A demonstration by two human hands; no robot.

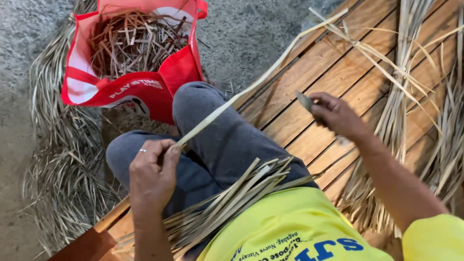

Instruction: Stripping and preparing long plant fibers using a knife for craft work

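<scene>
My left hand [153,175] pinches the near end of a long pale palm-leaf strip [261,79] that rises up and to the right over my knee. My right hand [337,116] grips a small knife [304,101], its blade pointing up-left, a little apart from the strip. Across my lap lies a bundle of cut dry strips [224,199]. I sit on a wooden slatted bench [317,71] in grey trousers and a yellow shirt.
A red and white bag [140,85] filled with brown leaf ribs stands on the concrete floor ahead of my knees. Dry palm leaves are heaped on the floor at left [62,164] and across the bench at right [444,98].
</scene>
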